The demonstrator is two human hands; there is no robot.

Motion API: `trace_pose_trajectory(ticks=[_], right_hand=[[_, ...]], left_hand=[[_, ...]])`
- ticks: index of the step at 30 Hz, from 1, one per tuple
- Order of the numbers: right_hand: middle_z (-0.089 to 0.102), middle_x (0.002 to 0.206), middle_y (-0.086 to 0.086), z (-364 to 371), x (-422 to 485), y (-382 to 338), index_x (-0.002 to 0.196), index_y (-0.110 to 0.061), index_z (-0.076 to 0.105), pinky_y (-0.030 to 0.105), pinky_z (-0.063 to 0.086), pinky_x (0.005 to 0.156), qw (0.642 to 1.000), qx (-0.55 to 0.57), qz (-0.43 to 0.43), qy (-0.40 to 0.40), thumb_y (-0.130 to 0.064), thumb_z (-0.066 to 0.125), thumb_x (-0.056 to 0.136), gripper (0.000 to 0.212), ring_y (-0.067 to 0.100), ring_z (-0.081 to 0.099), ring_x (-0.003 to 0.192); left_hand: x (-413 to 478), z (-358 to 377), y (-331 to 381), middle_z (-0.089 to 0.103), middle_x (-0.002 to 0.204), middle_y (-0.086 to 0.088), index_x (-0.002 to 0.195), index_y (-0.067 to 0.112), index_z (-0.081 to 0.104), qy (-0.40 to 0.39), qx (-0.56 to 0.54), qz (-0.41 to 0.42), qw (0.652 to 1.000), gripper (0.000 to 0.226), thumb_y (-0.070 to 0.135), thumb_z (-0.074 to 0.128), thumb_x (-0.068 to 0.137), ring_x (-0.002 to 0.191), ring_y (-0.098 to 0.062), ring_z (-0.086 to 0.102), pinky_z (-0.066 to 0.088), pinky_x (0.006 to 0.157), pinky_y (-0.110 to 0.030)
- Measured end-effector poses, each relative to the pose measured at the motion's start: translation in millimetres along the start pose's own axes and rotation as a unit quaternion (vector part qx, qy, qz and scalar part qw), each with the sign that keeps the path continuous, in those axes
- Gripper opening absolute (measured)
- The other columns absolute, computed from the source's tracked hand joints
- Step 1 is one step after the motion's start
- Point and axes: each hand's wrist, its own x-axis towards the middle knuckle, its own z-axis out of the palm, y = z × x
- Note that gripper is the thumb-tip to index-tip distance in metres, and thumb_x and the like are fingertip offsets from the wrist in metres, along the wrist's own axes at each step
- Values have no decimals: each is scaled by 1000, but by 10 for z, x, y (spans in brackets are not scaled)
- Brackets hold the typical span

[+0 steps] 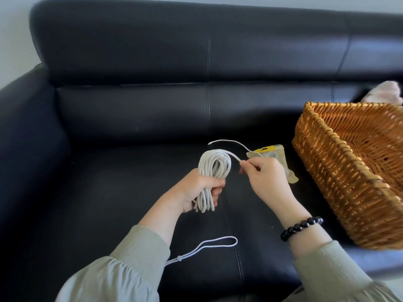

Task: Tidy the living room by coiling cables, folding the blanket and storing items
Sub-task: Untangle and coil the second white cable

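A white cable (212, 168) is wound into a coil of several loops above the black sofa seat (122, 192). My left hand (199, 189) grips the coil around its middle. My right hand (265, 177) pinches the cable's loose tail just right of the coil; the tail runs on behind that hand and ends in a thin tip at the seat's back. An empty wicker basket (340, 188) stands on the seat to the right. A pale pink blanket (386, 93) peeks out behind the basket at the frame's right edge.
A small clear plastic bag with a yellow header (274, 152) lies on the seat between my right hand and the basket. A white drawstring loop with a bead (209, 244) hangs from my left sleeve. The sofa's left armrest (26, 149) rises at the left.
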Motion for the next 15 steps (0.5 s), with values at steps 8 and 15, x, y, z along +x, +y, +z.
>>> trace_pose_trajectory(ticks=[8,15], right_hand=[[47,55,-9,75,-55,-21,80,-14,63,17,29,50,995,-57,-64,-54,-20,45,98,26,5,42,51],[53,62,-7,97,-74,-1,90,-14,61,24,38,56,990,-105,-95,-13,-21,46,98,18,13,51,62]], left_hand=[[37,89,18,57,61,-7,75,4,61,131,-271,21,953,20,6,53,94,61,-20,67,57,65,-33],[15,120,33,71,78,-13,57,5,72,143,-419,66,894,46,7,49,97,91,-33,71,54,80,-42]])
